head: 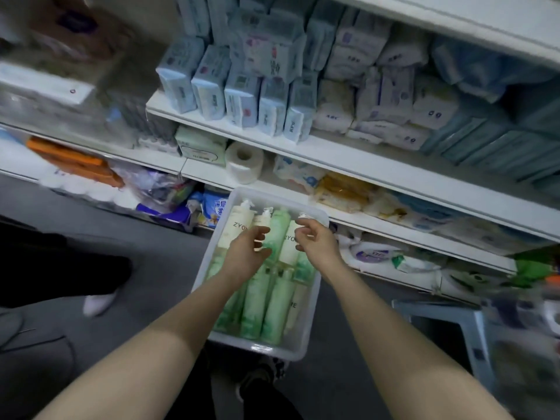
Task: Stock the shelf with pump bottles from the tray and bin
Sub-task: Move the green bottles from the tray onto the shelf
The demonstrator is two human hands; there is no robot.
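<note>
A clear plastic tray lies below me, filled with several pump bottles lying flat. Some are cream with "ZYO" lettering, others are green. My left hand hovers over the middle bottles, fingers apart and holding nothing. My right hand is over the tray's far right corner, its fingertips at the white pump head of a cream bottle; whether it grips that pump is unclear. White shelves stand beyond the tray.
The shelves hold packs of tissues and pads, a toilet roll and bagged goods lower down. Another person's dark leg and white shoe stand at left. A grey bin sits on the floor at right.
</note>
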